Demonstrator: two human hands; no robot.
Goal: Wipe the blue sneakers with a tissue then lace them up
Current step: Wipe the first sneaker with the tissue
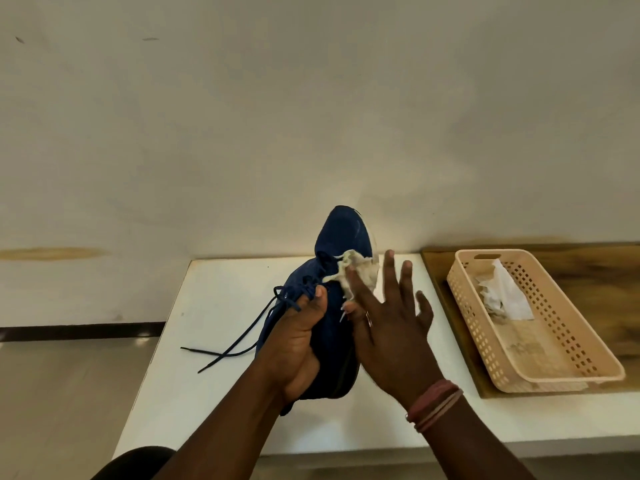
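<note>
A: The left hand (pixel 298 327) grips the blue sneaker (pixel 332 289) round its middle, lifting it above the white table (pixel 214 341), toe toward the wall.

B: And the right hand (pixel 388 327)?

A: Its fingers are spread straight, pressing a crumpled tissue (pixel 356 271) against the sneaker's side. The shoe looks light and soft, so the grip at mid-body probably suits it; the tissue seems flimsy and could tear.

B: Room to move?

A: The loose laces (pixel 235 341) dangle left of the sneaker, touching the table. The basket (pixel 568 344) sits well to the sneaker's right, holding more tissues. The table's near edge lies below the sneaker's heel.
</note>
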